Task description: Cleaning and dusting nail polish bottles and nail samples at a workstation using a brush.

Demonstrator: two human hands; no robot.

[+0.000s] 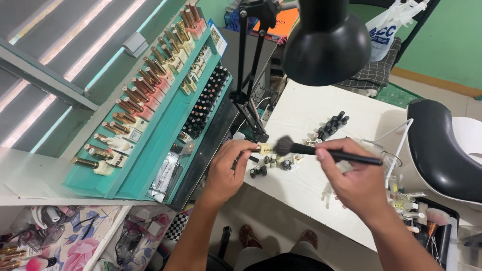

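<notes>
My right hand (354, 175) grips a black-handled brush (326, 152) with a dark round head, held level over the white table (306, 185). The brush head rests against a small cream-coloured bottle (265, 148) pinched in the fingers of my left hand (228, 168). Just below the bottle, several small dark-capped bottles (273, 163) stand in a cluster on the table. A second row of small dark bottles (334, 124) stands farther back.
A teal display rack (150, 150) with several gold lipstick tubes and nail polish bottles stands to the left. A black lamp shade (326, 42) hangs above on a black stand (248, 95). A black padded armrest (439, 150) and a tray of tools (427, 221) lie right.
</notes>
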